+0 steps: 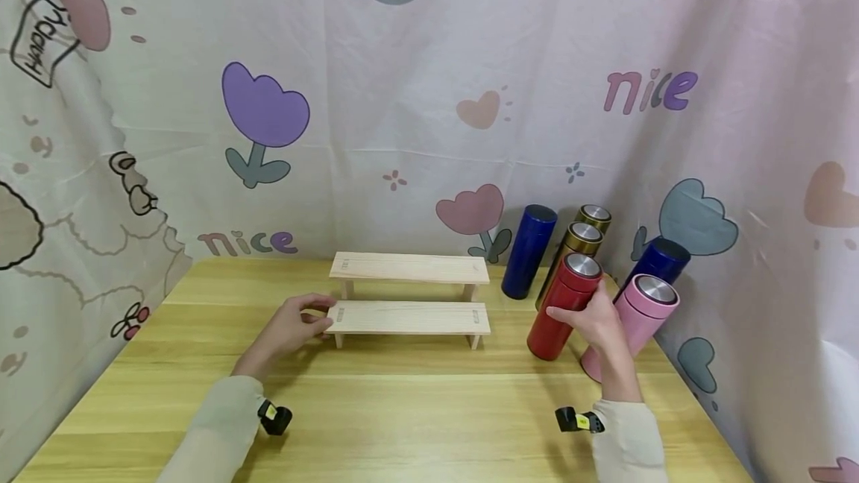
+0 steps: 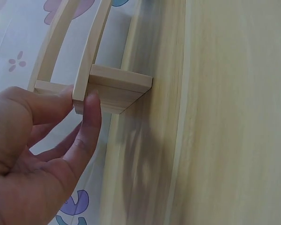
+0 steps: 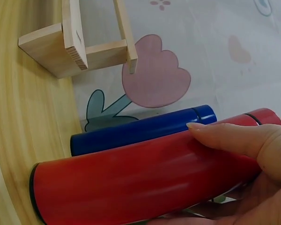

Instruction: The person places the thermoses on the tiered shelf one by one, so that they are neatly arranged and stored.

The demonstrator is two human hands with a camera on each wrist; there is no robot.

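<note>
A two-step wooden rack (image 1: 409, 317) stands near the middle of the table. My left hand (image 1: 302, 321) pinches the left end of its lower board (image 2: 86, 61) between thumb and fingers. To the right, my right hand (image 1: 593, 317) grips a red thermos flask (image 1: 562, 323) with a steel-topped lid. In the right wrist view the thumb lies along the red flask (image 3: 126, 180) and the other fingers pass behind it. Whether its base touches the table is hard to tell. Close to that hand stands a pink thermos flask (image 1: 640, 315).
Behind the red flask are a blue flask (image 1: 529, 252) and two gold flasks (image 1: 584, 238), partly hidden. Another blue flask (image 1: 661, 259) stands behind the pink one. A printed curtain (image 1: 403, 133) hangs along the back and sides of the wooden table (image 1: 403, 416).
</note>
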